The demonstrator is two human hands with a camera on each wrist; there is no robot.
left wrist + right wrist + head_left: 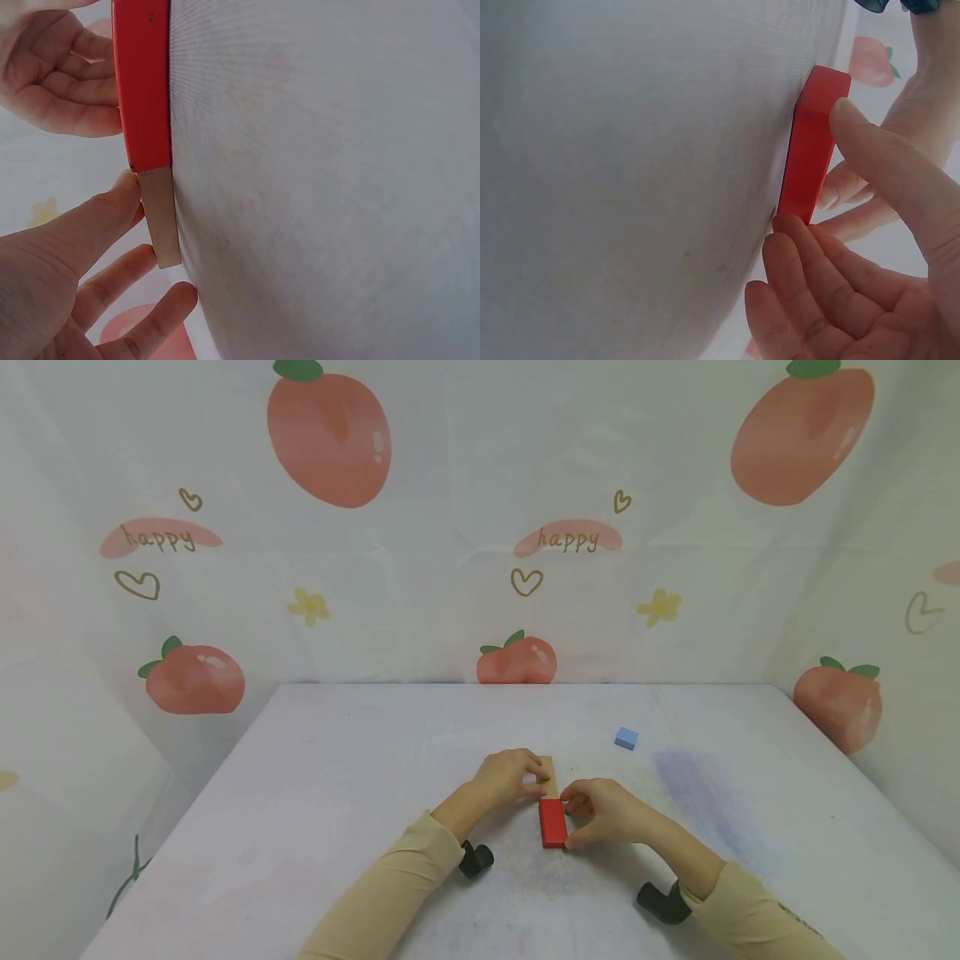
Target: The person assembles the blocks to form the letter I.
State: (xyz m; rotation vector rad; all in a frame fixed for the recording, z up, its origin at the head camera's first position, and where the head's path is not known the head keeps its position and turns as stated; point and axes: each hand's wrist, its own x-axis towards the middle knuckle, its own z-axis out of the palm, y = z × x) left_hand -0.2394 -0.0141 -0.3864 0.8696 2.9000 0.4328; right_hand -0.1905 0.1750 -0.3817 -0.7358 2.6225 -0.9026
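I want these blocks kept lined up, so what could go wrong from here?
The red block and wooden block appear to meet end to end; a slip could open a gap. The right hand is at the red block, the left hand at the wooden one; uneven pushes might skew the line.

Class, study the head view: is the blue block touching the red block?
No, the blue block sits apart from the red block, farther back and to the right.

"happy" on left pink swash (210,537), "happy" on central pink swash (611,537), white backdrop (457,460)
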